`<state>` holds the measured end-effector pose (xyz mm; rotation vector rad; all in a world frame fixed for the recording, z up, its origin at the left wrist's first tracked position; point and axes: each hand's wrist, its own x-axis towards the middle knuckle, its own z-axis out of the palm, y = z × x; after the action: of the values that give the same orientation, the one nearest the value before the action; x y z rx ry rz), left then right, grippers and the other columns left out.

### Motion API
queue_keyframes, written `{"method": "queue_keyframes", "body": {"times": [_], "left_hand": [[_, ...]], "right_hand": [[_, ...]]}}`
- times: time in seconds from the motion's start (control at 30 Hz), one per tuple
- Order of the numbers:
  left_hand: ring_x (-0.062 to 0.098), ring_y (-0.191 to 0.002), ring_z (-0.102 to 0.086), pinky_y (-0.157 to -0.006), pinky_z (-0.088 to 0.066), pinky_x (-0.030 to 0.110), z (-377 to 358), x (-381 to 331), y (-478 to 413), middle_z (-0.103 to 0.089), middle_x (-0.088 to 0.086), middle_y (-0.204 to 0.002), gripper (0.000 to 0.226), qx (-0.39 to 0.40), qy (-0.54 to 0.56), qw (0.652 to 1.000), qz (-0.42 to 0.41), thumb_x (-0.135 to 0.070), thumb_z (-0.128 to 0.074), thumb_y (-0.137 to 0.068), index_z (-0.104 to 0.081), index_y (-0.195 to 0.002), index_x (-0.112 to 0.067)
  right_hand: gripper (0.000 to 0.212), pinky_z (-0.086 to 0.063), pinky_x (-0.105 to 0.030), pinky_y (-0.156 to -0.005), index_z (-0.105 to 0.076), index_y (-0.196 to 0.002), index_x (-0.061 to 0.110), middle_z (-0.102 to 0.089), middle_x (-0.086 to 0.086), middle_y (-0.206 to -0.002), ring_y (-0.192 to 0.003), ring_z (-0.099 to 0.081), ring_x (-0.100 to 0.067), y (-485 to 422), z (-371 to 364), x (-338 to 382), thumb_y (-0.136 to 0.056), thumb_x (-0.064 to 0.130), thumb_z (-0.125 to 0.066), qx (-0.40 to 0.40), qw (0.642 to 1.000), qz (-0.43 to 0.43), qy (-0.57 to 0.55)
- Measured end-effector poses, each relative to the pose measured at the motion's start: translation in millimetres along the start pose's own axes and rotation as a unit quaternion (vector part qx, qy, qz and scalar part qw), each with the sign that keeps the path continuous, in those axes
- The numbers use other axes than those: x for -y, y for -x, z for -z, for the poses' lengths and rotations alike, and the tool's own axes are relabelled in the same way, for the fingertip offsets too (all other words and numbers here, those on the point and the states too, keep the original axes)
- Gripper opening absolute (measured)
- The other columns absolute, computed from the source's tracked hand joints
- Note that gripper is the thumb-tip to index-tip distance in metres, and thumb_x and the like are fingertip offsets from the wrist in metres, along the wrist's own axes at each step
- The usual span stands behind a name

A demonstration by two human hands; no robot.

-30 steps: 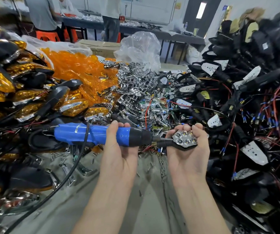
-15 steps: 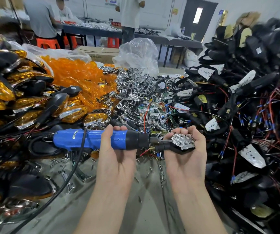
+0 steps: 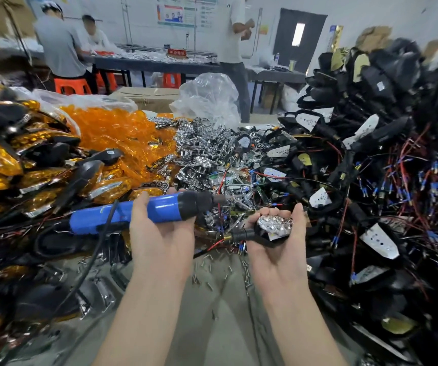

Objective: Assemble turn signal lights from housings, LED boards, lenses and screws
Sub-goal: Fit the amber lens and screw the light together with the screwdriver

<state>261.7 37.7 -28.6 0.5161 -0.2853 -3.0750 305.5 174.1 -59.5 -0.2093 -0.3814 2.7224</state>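
Center frame: left hand (image 3: 160,233) grips blue electric screwdriver (image 3: 144,210); right hand (image 3: 276,249) cups black housing (image 3: 270,233) with chrome reflector (image 3: 274,223), hands apart.

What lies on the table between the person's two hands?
In the head view, loose screws lie on the grey table between the left hand and the right hand; a red wire crosses there too.

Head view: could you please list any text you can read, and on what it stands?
Red sign on the far table: yellow characters, too blurred to read.
Wall posters: print too small.
Housing label: too small.
No text is readable.
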Motion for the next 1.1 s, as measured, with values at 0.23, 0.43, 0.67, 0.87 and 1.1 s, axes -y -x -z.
{"method": "queue_keyframes", "body": {"times": [0.23, 0.43, 0.67, 0.87, 1.1], "left_hand": [[0.028, -0.121, -0.061, -0.11, -0.044, 0.046, -6, 0, -22, -0.06, 0.019, -0.132, 0.04, -0.002, -0.121, 0.992, 0.028, -0.016, -0.053, -0.103, -0.044, -0.14, -0.004], [0.021, -0.105, -0.062, -0.093, -0.051, 0.029, -11, -5, 3, -0.064, 0.002, -0.108, 0.007, 0.141, -0.482, 0.862, -0.066, -0.017, -0.053, -0.1, -0.058, -0.1, -0.013], [-0.002, -0.134, -0.037, -0.11, -0.039, 0.031, 8, 23, 26, -0.041, -0.024, -0.138, 0.037, 0.43, -0.769, 0.404, -0.246, -0.045, -0.061, -0.093, -0.057, -0.13, -0.043], [-0.001, -0.109, -0.061, -0.095, -0.047, 0.021, 10, 27, 20, -0.066, -0.019, -0.113, 0.02, 0.379, -0.71, 0.501, -0.319, -0.028, -0.056, -0.101, -0.071, -0.114, -0.027], [0.019, -0.084, -0.075, -0.067, -0.059, 0.027, 7, 8, 18, -0.069, -0.009, -0.081, 0.017, 0.201, -0.523, 0.802, -0.208, -0.025, -0.05, -0.104, -0.061, -0.093, -0.017]], "right_hand": [[0.033, -0.057, -0.03, -0.065, -0.058, -0.08, 0.02, -0.061, 0.001, -0.074, -0.064, -0.062, -0.014, -4, 0, 2, -0.074, 0.044, -0.079, -0.013, 0.999, -0.04, -0.027], [0.032, -0.057, -0.028, -0.059, -0.06, -0.073, 0.02, -0.06, 0.001, -0.068, -0.058, -0.06, -0.013, -6, -1, -1, -0.074, 0.048, -0.074, -0.006, 0.999, -0.038, 0.026], [0.048, -0.062, -0.036, -0.072, -0.079, -0.079, 0.024, -0.075, -0.001, -0.096, -0.088, -0.075, -0.02, -4, 9, -1, -0.067, 0.07, -0.071, -0.006, 0.985, -0.116, 0.126], [0.06, -0.051, -0.039, -0.098, -0.077, -0.093, 0.021, -0.075, -0.008, -0.106, -0.097, -0.07, -0.025, -2, -2, -3, -0.068, 0.073, -0.063, 0.009, 0.988, -0.097, 0.123], [0.009, -0.056, -0.027, -0.06, -0.06, -0.086, 0.013, -0.06, -0.006, -0.077, -0.066, -0.062, -0.019, -7, -5, -4, -0.077, 0.011, -0.056, 0.049, 0.996, -0.062, 0.041]]}}
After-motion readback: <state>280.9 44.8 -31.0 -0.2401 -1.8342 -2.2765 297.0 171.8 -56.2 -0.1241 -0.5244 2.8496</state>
